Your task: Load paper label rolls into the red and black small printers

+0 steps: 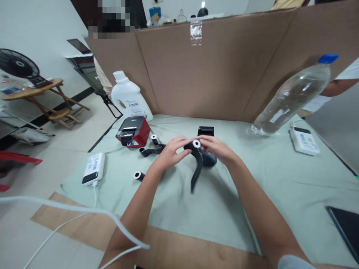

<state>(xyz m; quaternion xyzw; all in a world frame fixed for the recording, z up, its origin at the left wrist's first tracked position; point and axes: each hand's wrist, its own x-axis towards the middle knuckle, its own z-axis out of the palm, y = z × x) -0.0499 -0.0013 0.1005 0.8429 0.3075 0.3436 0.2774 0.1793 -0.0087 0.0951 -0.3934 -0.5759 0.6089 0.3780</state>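
Above the cloth, I hold a roll of black ribbon or tape point(189, 146) with a white core between my two hands. My left hand point(173, 151) pinches its left end. The curled fingers of my right hand point(215, 148) are at the other end, by the white core. A loose black strip point(197, 172) hangs down from the roll, its lower end blurred. Just under my right fingers is a dark rounded thing point(209, 160) that I cannot identify. Left of my hands, more black rolls with white cores lie on the cloth, one point(139, 176) beside my left forearm.
A red and black label printer point(134, 131) and a white jug point(130, 97) stand at the back left. A large water bottle point(294, 97) leans against the cardboard wall point(207, 74). White power banks point(94, 168) lie at both sides; a white cable point(84, 207) crosses the front left.
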